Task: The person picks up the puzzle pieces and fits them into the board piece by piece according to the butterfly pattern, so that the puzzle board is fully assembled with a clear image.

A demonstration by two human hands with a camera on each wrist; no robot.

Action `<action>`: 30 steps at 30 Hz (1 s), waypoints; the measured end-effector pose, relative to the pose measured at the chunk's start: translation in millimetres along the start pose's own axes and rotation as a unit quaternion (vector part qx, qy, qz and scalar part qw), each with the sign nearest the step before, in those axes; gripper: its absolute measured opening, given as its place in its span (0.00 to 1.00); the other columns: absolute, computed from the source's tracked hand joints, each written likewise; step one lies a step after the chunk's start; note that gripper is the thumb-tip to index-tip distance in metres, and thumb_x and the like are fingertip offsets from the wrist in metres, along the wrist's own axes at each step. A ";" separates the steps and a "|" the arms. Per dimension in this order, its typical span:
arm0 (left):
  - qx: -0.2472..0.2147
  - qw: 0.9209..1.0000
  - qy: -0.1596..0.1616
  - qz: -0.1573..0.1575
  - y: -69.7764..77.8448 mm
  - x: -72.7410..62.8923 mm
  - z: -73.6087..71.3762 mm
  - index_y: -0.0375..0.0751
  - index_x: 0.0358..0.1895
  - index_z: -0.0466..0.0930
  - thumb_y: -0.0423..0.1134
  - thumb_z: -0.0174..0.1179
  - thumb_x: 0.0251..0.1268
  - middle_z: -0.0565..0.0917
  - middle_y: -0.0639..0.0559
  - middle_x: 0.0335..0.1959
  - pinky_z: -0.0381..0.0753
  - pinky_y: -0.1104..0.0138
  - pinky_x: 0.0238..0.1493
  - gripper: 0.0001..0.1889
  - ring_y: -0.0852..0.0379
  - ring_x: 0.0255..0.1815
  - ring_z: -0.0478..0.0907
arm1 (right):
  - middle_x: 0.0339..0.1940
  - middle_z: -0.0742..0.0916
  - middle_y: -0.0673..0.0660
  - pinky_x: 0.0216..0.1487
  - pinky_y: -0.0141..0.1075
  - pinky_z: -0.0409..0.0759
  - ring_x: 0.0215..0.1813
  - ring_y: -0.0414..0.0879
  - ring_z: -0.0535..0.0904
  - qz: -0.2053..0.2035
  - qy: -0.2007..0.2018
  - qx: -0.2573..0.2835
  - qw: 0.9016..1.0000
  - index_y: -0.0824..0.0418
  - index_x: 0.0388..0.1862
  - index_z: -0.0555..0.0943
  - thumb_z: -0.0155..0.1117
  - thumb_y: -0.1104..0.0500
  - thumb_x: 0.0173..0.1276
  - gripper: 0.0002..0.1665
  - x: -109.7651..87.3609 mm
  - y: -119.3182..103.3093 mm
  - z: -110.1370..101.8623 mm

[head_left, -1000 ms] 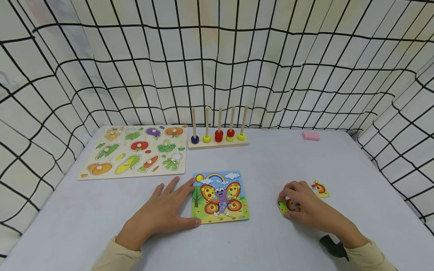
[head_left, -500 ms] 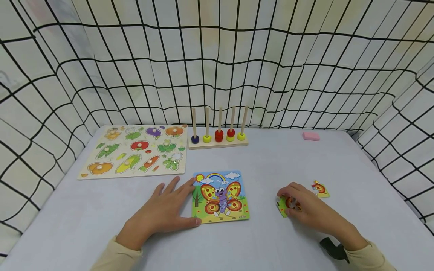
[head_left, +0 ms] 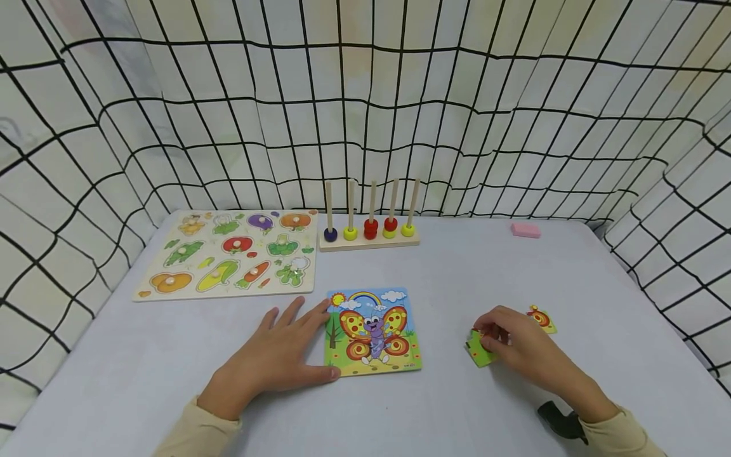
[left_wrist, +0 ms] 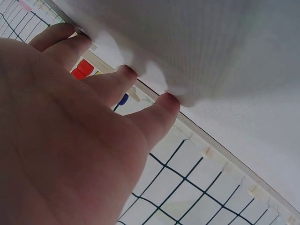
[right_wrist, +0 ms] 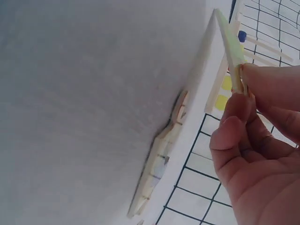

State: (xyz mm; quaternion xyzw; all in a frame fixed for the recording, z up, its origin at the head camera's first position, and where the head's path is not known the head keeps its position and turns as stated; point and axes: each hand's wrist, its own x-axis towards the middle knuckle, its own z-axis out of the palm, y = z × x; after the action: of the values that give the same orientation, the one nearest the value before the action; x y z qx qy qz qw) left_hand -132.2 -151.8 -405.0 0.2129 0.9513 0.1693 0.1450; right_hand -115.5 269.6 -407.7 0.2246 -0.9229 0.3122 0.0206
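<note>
My left hand [head_left: 274,355] lies on the white table with spread fingers, its thumb and fingertips at the left edge of a square butterfly picture puzzle [head_left: 374,333]. In the left wrist view, the fingers [left_wrist: 154,117] are extended against the tabletop. On the right, my right hand [head_left: 522,346] pinches a green puzzle piece [head_left: 481,353] between thumb and fingers, which cover part of it. The right wrist view shows this puzzle piece [right_wrist: 229,42] tilted, one corner pointing down at the table. Just beyond the right hand lies another puzzle piece [head_left: 542,319] with a red-and-yellow swirl.
A vegetable peg puzzle board [head_left: 228,254] lies at the back left. Beside it stands a wooden bead stacker [head_left: 371,241] with upright pegs. A pink block [head_left: 525,230] sits at the back right, and a black object [head_left: 562,421] near the right wrist. Black netting [head_left: 365,114] surrounds the table.
The puzzle piece in my right hand has tilted, and the fingers have shifted over it, hiding its swirl. My left hand has stayed in place at the butterfly puzzle.
</note>
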 end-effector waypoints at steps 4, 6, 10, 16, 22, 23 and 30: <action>0.002 1.000 0.000 0.000 0.4 0.3 -0.4 0.44 0.85 0.62 0.75 0.69 0.59 0.60 0.48 0.86 0.44 0.29 0.79 0.57 0.34 0.87 0.46 | 0.35 0.81 0.43 0.35 0.31 0.77 0.38 0.38 0.75 0.027 -0.021 0.021 0.999 0.58 0.45 0.83 0.73 0.70 0.71 0.10 1.6 -2.6 -3.9; 0.004 1.000 0.002 0.002 -0.1 0.5 -0.1 0.44 0.85 0.62 0.75 0.69 0.59 0.60 0.48 0.86 0.44 0.29 0.79 0.57 0.34 0.87 0.46 | 0.33 0.81 0.44 0.34 0.31 0.77 0.37 0.39 0.75 0.040 -0.038 0.034 0.998 0.58 0.44 0.82 0.71 0.70 0.73 0.09 2.7 -4.1 -5.9; 0.006 1.000 0.004 0.005 -0.6 0.7 0.4 0.44 0.85 0.61 0.75 0.69 0.59 0.60 0.49 0.87 0.44 0.29 0.79 0.58 0.34 0.87 0.46 | 0.32 0.81 0.46 0.32 0.32 0.77 0.36 0.40 0.76 0.060 -0.068 0.059 0.994 0.59 0.43 0.80 0.69 0.69 0.75 0.07 5.1 -6.6 -9.1; 0.006 1.000 0.007 0.009 -0.3 -0.4 -0.7 0.44 0.85 0.60 0.75 0.69 0.59 0.60 0.48 0.86 0.44 0.28 0.79 0.59 0.33 0.87 0.47 | 0.33 0.82 0.51 0.26 0.32 0.77 0.31 0.42 0.77 0.081 -0.087 0.117 0.986 0.62 0.46 0.80 0.67 0.66 0.79 0.04 13.4 -13.6 -10.6; 0.005 1.000 0.004 0.004 0.0 -0.4 -0.9 0.43 0.85 0.60 0.74 0.70 0.59 0.60 0.47 0.86 0.44 0.28 0.79 0.58 0.33 0.87 0.46 | 0.35 0.84 0.51 0.35 0.33 0.82 0.37 0.46 0.81 0.060 -0.068 0.154 0.984 0.63 0.47 0.81 0.68 0.66 0.78 0.04 28.6 -28.6 -2.0; 0.005 1.000 0.004 0.004 0.0 -0.3 -0.9 0.43 0.85 0.60 0.74 0.70 0.59 0.60 0.47 0.86 0.44 0.28 0.79 0.58 0.33 0.87 0.46 | 0.36 0.84 0.52 0.36 0.34 0.83 0.37 0.47 0.82 0.058 -0.068 0.162 0.983 0.63 0.47 0.81 0.68 0.66 0.78 0.04 31.1 -31.6 -0.6; 0.005 1.000 0.003 0.007 0.7 -0.3 -1.4 0.43 0.85 0.61 0.74 0.69 0.59 0.59 0.48 0.87 0.44 0.29 0.79 0.58 0.34 0.87 0.46 | 0.40 0.85 0.55 0.40 0.38 0.87 0.39 0.50 0.84 0.043 -0.080 0.183 0.979 0.64 0.53 0.83 0.64 0.69 0.78 0.08 46.8 -47.5 10.2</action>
State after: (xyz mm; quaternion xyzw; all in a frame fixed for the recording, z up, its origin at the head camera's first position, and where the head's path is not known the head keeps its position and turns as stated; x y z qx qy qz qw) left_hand -132.2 -151.8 -403.4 0.2194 0.9510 0.1665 0.1403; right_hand -136.3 211.3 -380.6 0.2086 -0.8575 0.4577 -0.1079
